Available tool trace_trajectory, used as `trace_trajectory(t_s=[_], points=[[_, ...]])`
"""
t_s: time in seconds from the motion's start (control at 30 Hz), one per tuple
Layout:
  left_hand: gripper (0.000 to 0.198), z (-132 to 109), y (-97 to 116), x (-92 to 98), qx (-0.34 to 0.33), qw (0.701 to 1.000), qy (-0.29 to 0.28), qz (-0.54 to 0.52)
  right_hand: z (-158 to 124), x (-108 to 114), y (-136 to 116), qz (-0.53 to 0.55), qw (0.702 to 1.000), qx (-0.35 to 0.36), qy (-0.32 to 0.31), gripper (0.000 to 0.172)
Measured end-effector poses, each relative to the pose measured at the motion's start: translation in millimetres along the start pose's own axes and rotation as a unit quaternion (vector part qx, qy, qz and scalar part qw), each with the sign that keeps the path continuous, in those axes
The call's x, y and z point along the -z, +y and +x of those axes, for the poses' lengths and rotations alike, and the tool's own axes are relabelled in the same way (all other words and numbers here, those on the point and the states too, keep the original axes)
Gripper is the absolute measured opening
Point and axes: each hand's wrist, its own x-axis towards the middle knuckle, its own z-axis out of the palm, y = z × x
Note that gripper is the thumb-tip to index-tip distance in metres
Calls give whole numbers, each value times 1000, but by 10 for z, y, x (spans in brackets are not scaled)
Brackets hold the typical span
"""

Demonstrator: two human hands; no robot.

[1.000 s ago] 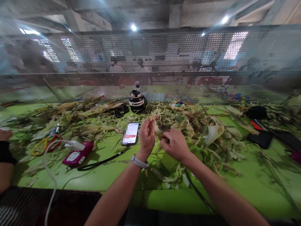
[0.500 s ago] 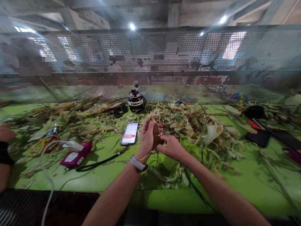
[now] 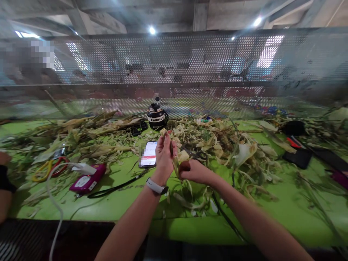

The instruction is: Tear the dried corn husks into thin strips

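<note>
The person's left hand (image 3: 164, 154) is raised above the near middle of the green table (image 3: 285, 210), thumb up, its fingers curled shut around the upper part of a corn husk piece (image 3: 177, 160), whose pale tip pokes out above the fingertips. The right hand (image 3: 191, 171) sits just beside and lower, closed in a loose fist on the lower leaves of the same husk piece, so that it runs between the two hands, clear of the table. A pale smartwatch (image 3: 155, 186) sits on the left wrist. Behind the left hand a phone (image 3: 148, 154) lies flat with its screen lit, and farther back a black mug (image 3: 157, 117) stands upright against the perforated metal screen (image 3: 174, 72). Loose husks (image 3: 103, 136) lie in heaps across the table on both sides. To the left are a pink device (image 3: 86, 181) with a white cable (image 3: 54, 203) and scissors (image 3: 47, 167) with yellow and red handles. At the left edge another person's forearm (image 3: 4, 203) with a black wristband rests on the table.
</note>
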Motion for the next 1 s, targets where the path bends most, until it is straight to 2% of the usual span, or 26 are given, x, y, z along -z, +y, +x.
trace_trajectory(t_s=[0.1,0.13,0.2,0.23,0.33,0.37,0.4,0.43,0.53,0.7,0.8,0.9,1.0], points=[[30,33,7,24,-10,1000,1,1,-68,200,15,52,992,-74,-88,11],[30,41,3,32,-13,1000,-1,4,-97,290,19,61,988,-105,-100,12],[32,48,-12,42,-22,1000,0,12,-146,466,31,71,986,-115,-94,14],[32,45,-20,43,-27,999,1,18,-158,534,39,70,990,-111,-45,13],[34,3,-51,24,-43,998,-4,49,-136,581,49,67,980,-64,175,15],[35,-21,-63,11,-44,997,-11,61,-111,538,43,78,970,-33,226,17],[35,-48,-74,-3,-44,996,-17,71,-82,471,31,95,965,1,244,19],[35,-75,-85,-18,-44,996,-22,77,-50,388,16,132,966,31,222,24],[34,-133,-105,-48,-41,996,-19,81,35,132,-26,261,959,68,90,41],[34,-132,-103,-54,-64,992,13,106,77,-39,-3,350,933,33,73,55],[35,-118,-99,-55,-73,991,31,106,73,-78,11,333,939,47,73,51],[38,-111,-91,-53,-54,994,36,87,81,-133,-1,323,941,76,72,43],[38,-92,-79,-39,-60,994,34,87,89,-152,5,293,951,81,50,44]])
